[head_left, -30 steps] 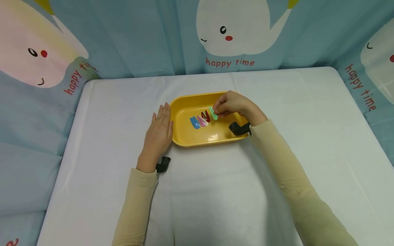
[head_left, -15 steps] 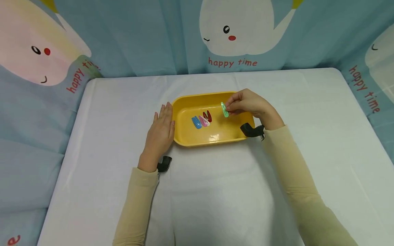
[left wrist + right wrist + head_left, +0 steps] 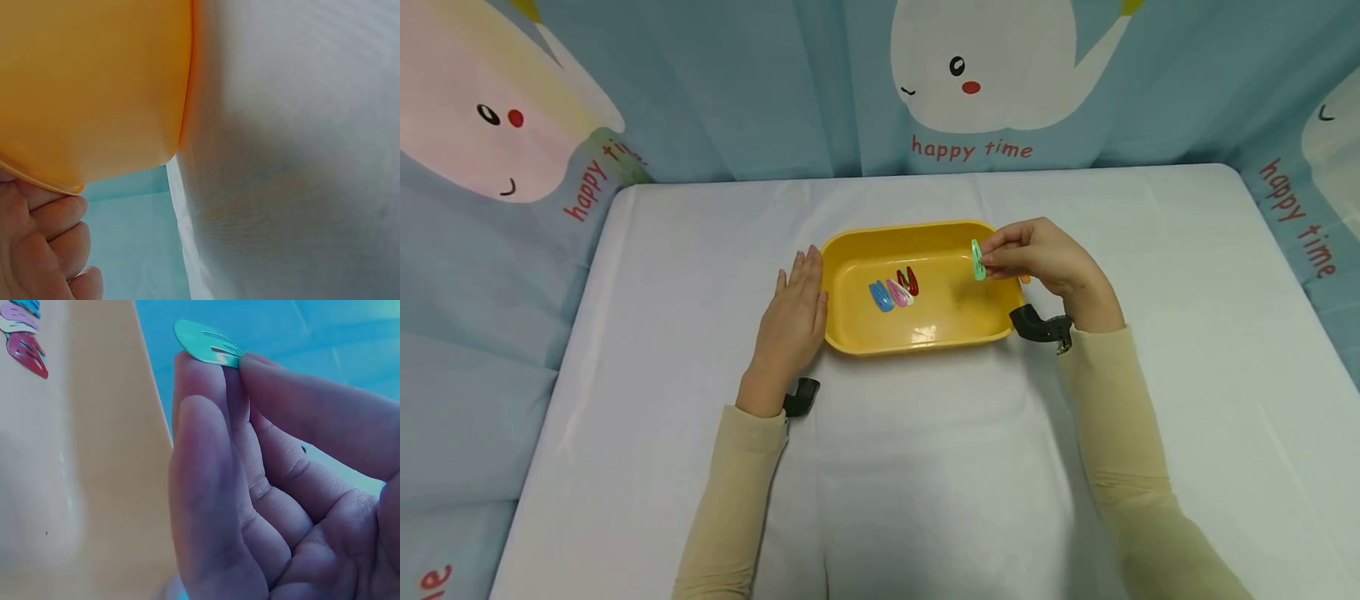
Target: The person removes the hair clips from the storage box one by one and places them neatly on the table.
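Observation:
My right hand [image 3: 1037, 257] pinches a green snap hair clip [image 3: 978, 260] between thumb and fingers, above the right end of the yellow tray [image 3: 850, 337]. The right wrist view shows the green clip [image 3: 209, 344] at the fingertips. With fingers straight, my left hand [image 3: 792, 321] rests against the tray's left rim; the left wrist view shows its fingers [image 3: 62, 219] at the rim. Inside the tray, left of its middle, lie a blue hair clip [image 3: 882, 297], a pink one [image 3: 897, 292] with a white one partly under it, and dark red ones [image 3: 912, 281].
A white cloth [image 3: 917, 467] covers the table under the tray. Blue printed curtains [image 3: 760, 92] hang behind and at both sides. A small orange bit [image 3: 1025, 279] shows beside the right hand, mostly hidden. Black wrist cameras [image 3: 1039, 325] sit at both wrists.
My right hand has lifted the green clip away from the other clips and carried it right, toward the tray's right end. The left hand has stayed at the left rim.

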{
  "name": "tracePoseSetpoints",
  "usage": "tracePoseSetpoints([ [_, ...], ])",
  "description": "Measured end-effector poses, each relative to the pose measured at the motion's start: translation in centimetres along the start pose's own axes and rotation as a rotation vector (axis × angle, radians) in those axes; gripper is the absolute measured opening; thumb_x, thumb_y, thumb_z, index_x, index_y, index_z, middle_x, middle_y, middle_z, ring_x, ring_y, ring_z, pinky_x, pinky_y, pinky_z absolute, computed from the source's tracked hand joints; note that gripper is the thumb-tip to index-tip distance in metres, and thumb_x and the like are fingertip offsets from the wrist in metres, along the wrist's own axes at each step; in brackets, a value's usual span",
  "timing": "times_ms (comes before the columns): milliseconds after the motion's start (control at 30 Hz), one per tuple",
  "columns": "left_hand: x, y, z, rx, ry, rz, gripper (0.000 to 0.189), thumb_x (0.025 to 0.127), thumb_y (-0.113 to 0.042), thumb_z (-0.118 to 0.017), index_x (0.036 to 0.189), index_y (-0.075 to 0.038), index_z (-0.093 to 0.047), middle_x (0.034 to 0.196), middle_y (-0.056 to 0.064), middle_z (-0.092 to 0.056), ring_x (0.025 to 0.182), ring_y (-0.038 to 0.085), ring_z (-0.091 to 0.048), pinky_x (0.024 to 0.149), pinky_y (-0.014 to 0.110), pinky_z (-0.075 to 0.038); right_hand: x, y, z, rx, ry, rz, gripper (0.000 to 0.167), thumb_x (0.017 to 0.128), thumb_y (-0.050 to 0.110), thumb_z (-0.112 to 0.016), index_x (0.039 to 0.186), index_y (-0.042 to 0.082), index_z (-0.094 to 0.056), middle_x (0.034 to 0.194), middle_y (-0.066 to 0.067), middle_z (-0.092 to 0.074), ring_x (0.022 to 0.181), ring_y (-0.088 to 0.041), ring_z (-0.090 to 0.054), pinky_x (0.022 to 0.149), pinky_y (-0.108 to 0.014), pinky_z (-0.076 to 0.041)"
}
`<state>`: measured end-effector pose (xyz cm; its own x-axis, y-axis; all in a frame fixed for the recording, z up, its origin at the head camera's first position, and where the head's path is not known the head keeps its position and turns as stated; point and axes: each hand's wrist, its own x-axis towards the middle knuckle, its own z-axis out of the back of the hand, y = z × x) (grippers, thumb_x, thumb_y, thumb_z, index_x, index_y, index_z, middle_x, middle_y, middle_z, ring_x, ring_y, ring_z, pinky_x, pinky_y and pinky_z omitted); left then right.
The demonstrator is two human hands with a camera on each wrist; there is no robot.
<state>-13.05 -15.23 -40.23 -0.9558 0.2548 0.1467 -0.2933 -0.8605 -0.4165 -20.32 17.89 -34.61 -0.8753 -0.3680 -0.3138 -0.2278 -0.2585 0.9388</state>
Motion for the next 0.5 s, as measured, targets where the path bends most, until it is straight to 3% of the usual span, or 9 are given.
tracePoseSetpoints([
  [267,0.1,0.0,-0.2,0.004,0.004,0.005,0.054,0.102,-0.017,-0.037,0.149,0.002,-0.017,0.154,0.013,-0.018,0.143,0.023,-0.012,0.115,0.04,-0.006,-0.7,-1.1,0.9,0.125,-0.025,0.044,0.008,0.088,-0.001,-0.063,0.085,0.001,-0.07,0.076,-0.006,-0.069,0.065,-0.014,-0.064,0.06,-0.022,-0.052],
  [500,0.1,-0.1,-0.1,0.002,0.007,0.004,0.054,0.102,-0.018,-0.037,0.149,0.003,-0.017,0.154,0.014,-0.018,0.143,0.023,-0.013,0.115,0.04,-0.006,-1.1,-1.8,1.9,0.214,-0.014,0.079,0.013,0.089,-0.004,-0.059,0.085,0.002,-0.071,0.077,-0.008,-0.068,0.067,-0.015,-0.064,0.063,-0.023,-0.054],
])
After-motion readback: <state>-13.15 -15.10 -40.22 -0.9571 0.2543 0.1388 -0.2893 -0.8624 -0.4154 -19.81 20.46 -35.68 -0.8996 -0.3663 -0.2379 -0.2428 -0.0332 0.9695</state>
